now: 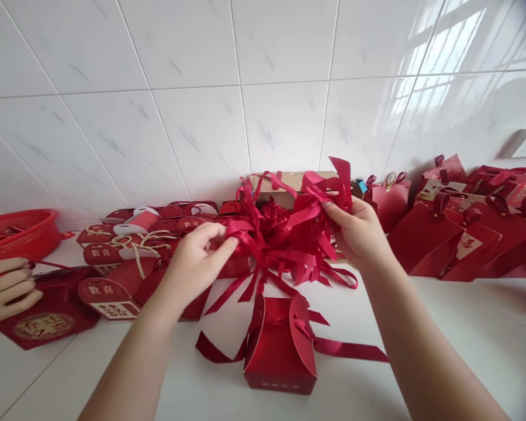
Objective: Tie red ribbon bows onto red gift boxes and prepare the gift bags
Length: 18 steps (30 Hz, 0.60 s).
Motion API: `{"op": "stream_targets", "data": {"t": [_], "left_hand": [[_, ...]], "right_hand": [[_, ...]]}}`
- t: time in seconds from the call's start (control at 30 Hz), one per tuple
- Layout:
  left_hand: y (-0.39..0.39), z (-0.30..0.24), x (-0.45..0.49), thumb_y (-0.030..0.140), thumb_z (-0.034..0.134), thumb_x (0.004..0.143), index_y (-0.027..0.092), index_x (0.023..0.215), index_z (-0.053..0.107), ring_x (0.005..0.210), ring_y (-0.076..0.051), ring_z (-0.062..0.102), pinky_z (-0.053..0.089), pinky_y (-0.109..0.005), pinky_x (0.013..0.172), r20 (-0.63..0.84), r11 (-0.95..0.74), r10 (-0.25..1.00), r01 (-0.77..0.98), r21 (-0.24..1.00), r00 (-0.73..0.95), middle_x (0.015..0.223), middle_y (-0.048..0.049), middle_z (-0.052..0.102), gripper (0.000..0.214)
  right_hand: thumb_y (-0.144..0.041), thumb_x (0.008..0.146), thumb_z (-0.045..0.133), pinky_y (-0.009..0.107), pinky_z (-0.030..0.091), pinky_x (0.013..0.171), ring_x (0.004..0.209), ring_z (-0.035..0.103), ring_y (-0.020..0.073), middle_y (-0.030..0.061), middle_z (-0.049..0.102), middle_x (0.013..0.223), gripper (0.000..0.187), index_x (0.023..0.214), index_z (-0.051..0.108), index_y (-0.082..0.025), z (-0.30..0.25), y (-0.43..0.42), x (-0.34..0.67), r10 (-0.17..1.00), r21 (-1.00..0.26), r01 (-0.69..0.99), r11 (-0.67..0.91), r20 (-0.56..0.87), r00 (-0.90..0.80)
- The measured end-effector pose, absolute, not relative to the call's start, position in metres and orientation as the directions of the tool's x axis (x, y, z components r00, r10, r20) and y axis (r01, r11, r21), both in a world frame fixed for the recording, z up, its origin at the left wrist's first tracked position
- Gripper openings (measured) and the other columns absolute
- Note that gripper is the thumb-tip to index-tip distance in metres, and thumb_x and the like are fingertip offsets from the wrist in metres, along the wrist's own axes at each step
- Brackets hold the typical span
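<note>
My left hand [206,254] pinches a strand at the left side of a tangled heap of red ribbons [278,225]. On the right of the heap, my right hand [355,228] is closed around a bunch of the ribbons, lifted a little above the rest. Just below both hands a small red gift box [280,351] stands upright on the white surface. Ribbon passes through its curved side flaps, and loose ends stretch out to the left and right. Neither hand touches this box.
Red gift boxes with cord handles [114,280] crowd the left; red bags [429,240] stand right. A red plastic basket [48,234] is far left. Another person's hand [9,289] holds a cord above a dark red box [48,316]. A cardboard box [284,182] leans near the tiled wall [193,128].
</note>
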State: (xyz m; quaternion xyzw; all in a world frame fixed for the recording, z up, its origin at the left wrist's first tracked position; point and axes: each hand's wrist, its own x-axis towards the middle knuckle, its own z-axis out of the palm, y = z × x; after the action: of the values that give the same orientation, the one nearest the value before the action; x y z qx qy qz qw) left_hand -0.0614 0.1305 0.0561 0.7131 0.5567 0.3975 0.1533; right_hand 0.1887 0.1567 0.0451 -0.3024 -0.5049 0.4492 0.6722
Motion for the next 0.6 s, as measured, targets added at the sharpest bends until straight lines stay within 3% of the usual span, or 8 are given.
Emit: {"op": "stream_targets", "data": {"t": [0.07, 0.2, 0.33, 0.4, 0.5, 0.53, 0.6], "left_hand": [[0.133, 0.051, -0.052, 0.040, 0.054, 0.083, 0.018, 0.086, 0.061, 0.096, -0.021, 0.060, 0.046, -0.030, 0.084, 0.378, -0.401, 0.911, 0.568, 0.719, 0.164, 0.103, -0.0048, 0.064, 0.023], [0.136, 0.038, -0.039, 0.037, 0.055, 0.084, 0.020, 0.098, 0.061, 0.102, -0.021, 0.060, 0.047, -0.035, 0.092, 0.227, -0.330, 0.934, 0.424, 0.844, 0.275, 0.109, -0.0039, 0.064, 0.023], [0.139, 0.024, -0.029, 0.034, 0.059, 0.083, 0.019, 0.091, 0.057, 0.120, -0.023, 0.051, 0.042, -0.036, 0.102, 0.329, -0.418, 0.895, 0.313, 0.853, 0.301, 0.129, -0.0065, 0.053, 0.017], [0.142, 0.017, -0.024, 0.032, 0.062, 0.081, 0.021, 0.109, 0.052, 0.122, -0.023, 0.049, 0.043, -0.037, 0.102, 0.388, -0.462, 0.868, 0.216, 0.860, 0.309, 0.134, -0.0079, 0.049, 0.031], [0.149, 0.008, -0.016, 0.028, 0.078, 0.065, 0.025, 0.131, 0.036, 0.122, -0.026, 0.050, 0.045, -0.039, 0.101, 0.392, -0.463, 0.846, 0.135, 0.876, 0.361, 0.135, -0.0103, 0.048, 0.078], [0.151, 0.007, -0.015, 0.027, 0.081, 0.061, 0.025, 0.132, 0.038, 0.122, -0.027, 0.050, 0.044, -0.040, 0.101, 0.359, -0.441, 0.846, 0.140, 0.886, 0.395, 0.135, -0.0107, 0.049, 0.084], [0.154, 0.007, -0.013, 0.027, 0.080, 0.061, 0.021, 0.126, 0.050, 0.119, -0.029, 0.052, 0.043, -0.042, 0.102, 0.261, -0.364, 0.855, 0.162, 0.917, 0.448, 0.128, -0.0104, 0.056, 0.072]], "right_hand": [[-0.031, 0.070, 0.075, 0.024, 0.051, 0.061, 0.065, 0.062, 0.0127, 0.0006, 0.066, 0.074, 0.018, 0.081, 0.065, -0.020, 0.046, 0.154, 0.183, 0.939, -0.853, -0.418, 0.313, 0.344, 0.001], [-0.030, 0.067, 0.078, 0.021, 0.050, 0.059, 0.064, 0.061, 0.0109, 0.0003, 0.066, 0.074, 0.018, 0.075, 0.066, -0.019, 0.048, 0.150, 0.174, 0.961, -0.836, -0.522, 0.168, 0.257, -0.102], [-0.031, 0.070, 0.076, 0.021, 0.050, 0.062, 0.064, 0.060, 0.0101, -0.0007, 0.065, 0.072, 0.016, 0.075, 0.065, -0.019, 0.048, 0.147, 0.166, 0.947, -0.827, -0.555, 0.090, 0.244, -0.211], [-0.032, 0.070, 0.075, 0.023, 0.050, 0.065, 0.064, 0.060, 0.0113, -0.0005, 0.065, 0.071, 0.017, 0.075, 0.065, -0.019, 0.047, 0.144, 0.158, 0.932, -0.839, -0.543, 0.042, 0.228, -0.280], [-0.032, 0.069, 0.076, 0.023, 0.050, 0.065, 0.063, 0.060, 0.0111, -0.0002, 0.066, 0.071, 0.018, 0.075, 0.065, -0.018, 0.044, 0.139, 0.145, 0.907, -0.840, -0.542, -0.043, 0.194, -0.373], [-0.032, 0.069, 0.076, 0.022, 0.050, 0.065, 0.063, 0.060, 0.0108, -0.0001, 0.066, 0.071, 0.018, 0.076, 0.066, -0.018, 0.043, 0.138, 0.142, 0.896, -0.840, -0.539, -0.068, 0.186, -0.403], [-0.031, 0.068, 0.076, 0.022, 0.050, 0.066, 0.064, 0.061, 0.0107, 0.0001, 0.066, 0.070, 0.019, 0.075, 0.065, -0.017, 0.042, 0.137, 0.140, 0.883, -0.851, -0.518, -0.083, 0.178, -0.435]]}}
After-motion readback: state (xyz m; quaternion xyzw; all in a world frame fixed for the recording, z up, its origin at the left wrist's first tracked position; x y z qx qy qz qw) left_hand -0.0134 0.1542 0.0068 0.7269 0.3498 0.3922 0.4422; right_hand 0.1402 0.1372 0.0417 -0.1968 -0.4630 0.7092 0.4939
